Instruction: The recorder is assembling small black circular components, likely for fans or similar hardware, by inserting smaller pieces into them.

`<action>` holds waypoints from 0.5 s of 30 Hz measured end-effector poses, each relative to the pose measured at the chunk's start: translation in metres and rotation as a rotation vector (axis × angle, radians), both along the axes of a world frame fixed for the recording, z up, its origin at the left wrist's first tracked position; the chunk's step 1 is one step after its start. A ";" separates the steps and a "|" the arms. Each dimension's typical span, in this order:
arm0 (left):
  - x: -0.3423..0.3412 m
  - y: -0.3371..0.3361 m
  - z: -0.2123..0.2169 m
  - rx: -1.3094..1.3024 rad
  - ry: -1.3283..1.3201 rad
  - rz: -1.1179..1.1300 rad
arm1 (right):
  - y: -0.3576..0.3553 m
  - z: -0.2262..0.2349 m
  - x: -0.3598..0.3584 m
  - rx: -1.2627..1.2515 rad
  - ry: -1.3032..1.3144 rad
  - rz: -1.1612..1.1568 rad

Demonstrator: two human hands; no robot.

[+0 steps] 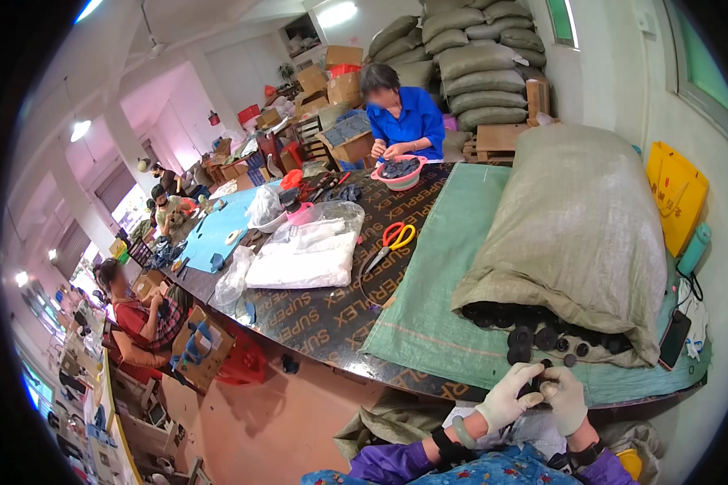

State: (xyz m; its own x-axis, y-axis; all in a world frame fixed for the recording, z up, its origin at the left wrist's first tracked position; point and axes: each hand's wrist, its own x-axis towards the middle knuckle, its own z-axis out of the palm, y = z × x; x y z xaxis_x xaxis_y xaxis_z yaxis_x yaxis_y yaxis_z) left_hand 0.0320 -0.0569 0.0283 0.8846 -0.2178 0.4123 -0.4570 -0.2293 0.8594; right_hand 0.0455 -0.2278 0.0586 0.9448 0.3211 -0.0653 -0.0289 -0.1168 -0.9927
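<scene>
My left hand [508,398], in a white glove, is closed with its fingertips on a small black part [547,364]. My right hand [566,401], also in a white glove, pinches the same part from the other side. The two hands almost touch, and their fingers hide much of the part's shape. Just beyond them, several black round plastic pieces [519,339] spill from the mouth of a large grey-green woven sack [570,234]. The sack lies on its side on a green woven sheet [429,311] over the table.
Orange-and-yellow-handled scissors [392,242] and a clear bag of white material [303,259] lie on the dark table [315,323]. A phone [675,339] and a green bottle [696,246] sit at right. Across the table, a person in blue [416,117] works over a pink basket [399,179].
</scene>
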 end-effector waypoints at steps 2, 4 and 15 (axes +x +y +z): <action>0.000 0.001 0.000 0.050 -0.023 0.014 | 0.003 -0.006 0.002 0.062 0.058 -0.002; 0.000 0.000 0.003 0.094 -0.130 0.078 | 0.000 -0.011 0.002 0.102 0.094 0.047; -0.002 -0.004 0.010 0.147 0.030 0.069 | 0.004 -0.014 0.002 -0.231 -0.101 -0.098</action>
